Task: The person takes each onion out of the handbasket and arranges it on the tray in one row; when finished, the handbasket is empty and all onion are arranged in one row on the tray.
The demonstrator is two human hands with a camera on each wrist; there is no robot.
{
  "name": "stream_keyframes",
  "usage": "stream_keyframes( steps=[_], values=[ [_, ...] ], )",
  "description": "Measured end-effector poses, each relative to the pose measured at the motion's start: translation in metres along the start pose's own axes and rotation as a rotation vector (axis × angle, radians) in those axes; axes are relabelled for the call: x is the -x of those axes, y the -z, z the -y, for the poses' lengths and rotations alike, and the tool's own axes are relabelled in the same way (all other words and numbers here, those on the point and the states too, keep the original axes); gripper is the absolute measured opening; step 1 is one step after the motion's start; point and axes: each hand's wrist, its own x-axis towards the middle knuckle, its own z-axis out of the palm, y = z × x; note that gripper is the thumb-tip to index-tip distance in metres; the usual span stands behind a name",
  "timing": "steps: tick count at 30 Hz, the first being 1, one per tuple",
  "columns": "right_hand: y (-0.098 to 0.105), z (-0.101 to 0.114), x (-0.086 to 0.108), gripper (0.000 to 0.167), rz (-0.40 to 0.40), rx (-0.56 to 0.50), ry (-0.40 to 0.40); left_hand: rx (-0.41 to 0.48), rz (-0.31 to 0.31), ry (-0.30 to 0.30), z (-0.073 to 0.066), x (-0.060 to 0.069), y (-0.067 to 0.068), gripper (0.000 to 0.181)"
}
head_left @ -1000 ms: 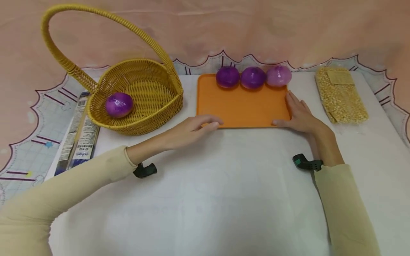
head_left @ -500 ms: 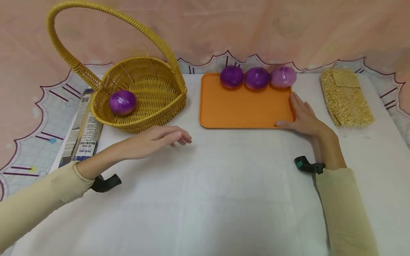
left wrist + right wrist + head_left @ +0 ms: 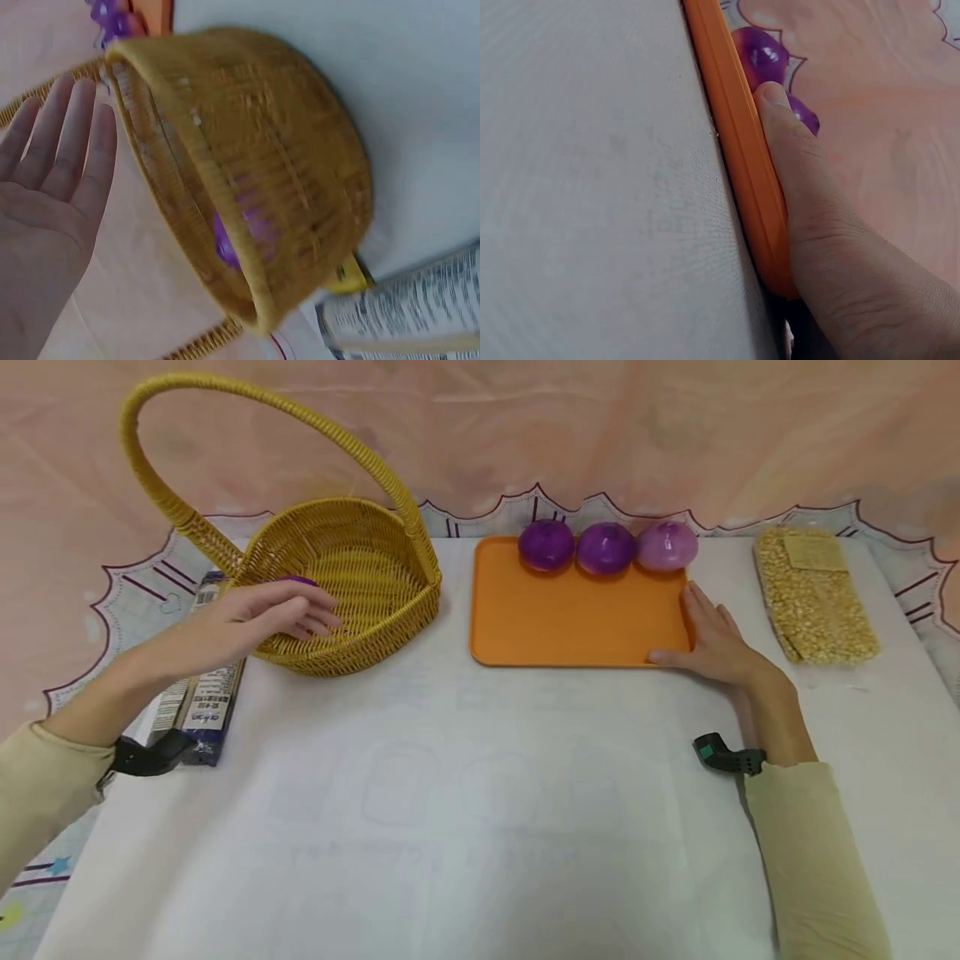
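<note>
My left hand (image 3: 251,617) is above the left side of a yellow wicker basket (image 3: 375,585), fingers straight and holding nothing. Inside the basket is a purple onion (image 3: 229,244), mostly hidden by that hand in the head view. My right hand (image 3: 716,647) rests at the near right corner of an orange tray (image 3: 555,618). Its thumb lies along the tray's front rim and its straight fingers touch the right side. Along the tray's back edge sit two dark purple onions (image 3: 606,548) and a paler one (image 3: 667,546), side by side.
A bag of yellow kernels (image 3: 817,597) lies right of the tray. Long printed packets (image 3: 206,718) lie left of the basket, partly under the left arm. The basket's tall handle (image 3: 285,410) arches up at the back. A white cloth (image 3: 450,777) covers the table.
My left hand has moved left, from the tray's near left corner to over the basket, covering the onion there. The right hand stays at the tray's corner. The head view has shifted slightly.
</note>
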Motion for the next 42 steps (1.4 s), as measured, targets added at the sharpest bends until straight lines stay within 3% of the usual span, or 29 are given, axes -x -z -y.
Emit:
stream_keyframes(
  steps=[3, 5, 7, 11, 13, 19, 23, 26, 29, 33, 38, 42],
  values=[
    [-0.001, -0.002, -0.001, 0.117, -0.006, 0.0, 0.001, -0.083, -0.049, 0.106, 0.015, -0.001, 0.015, 0.036],
    [-0.003, -0.002, -0.002, 0.117, -0.009, 0.002, 0.007, -0.171, -0.043, 0.16, 0.025, -0.002, 0.024, 0.039],
    [-0.003, -0.003, -0.002, 0.117, -0.007, 0.005, 0.007, -0.264, -0.015, 0.173, 0.033, -0.006, 0.032, 0.047],
    [-0.001, -0.003, 0.0, 0.117, 0.0, 0.008, 0.003, -0.374, 0.097, 0.119, 0.042, -0.022, 0.046, 0.059],
    [0.0, -0.003, 0.002, 0.116, -0.001, 0.011, 0.004, -0.389, 0.178, 0.122, 0.041, -0.03, 0.051, 0.062],
    [0.0, -0.001, 0.002, 0.116, -0.004, 0.006, 0.011, -0.425, 0.422, 0.231, 0.037, -0.052, 0.066, 0.073],
    [0.001, -0.002, 0.003, 0.116, -0.012, -0.003, 0.018, -0.451, 0.509, 0.307, 0.034, -0.066, 0.073, 0.08],
    [0.001, -0.002, 0.002, 0.115, -0.008, -0.01, 0.021, -0.453, 0.499, 0.352, 0.033, -0.07, 0.078, 0.083],
    [-0.001, -0.002, 0.002, 0.116, -0.005, -0.009, 0.024, -0.395, 0.423, 0.392, 0.035, -0.069, 0.082, 0.081],
    [-0.001, -0.002, 0.002, 0.116, -0.003, -0.005, 0.02, -0.274, 0.327, 0.392, 0.04, -0.066, 0.087, 0.072],
    [0.001, -0.004, 0.003, 0.116, -0.011, -0.004, 0.019, -0.21, 0.304, 0.374, 0.05, -0.069, 0.09, 0.064],
    [-0.001, -0.005, 0.002, 0.115, -0.021, -0.01, 0.023, -0.208, 0.307, 0.361, 0.06, -0.072, 0.089, 0.06]
  ],
)
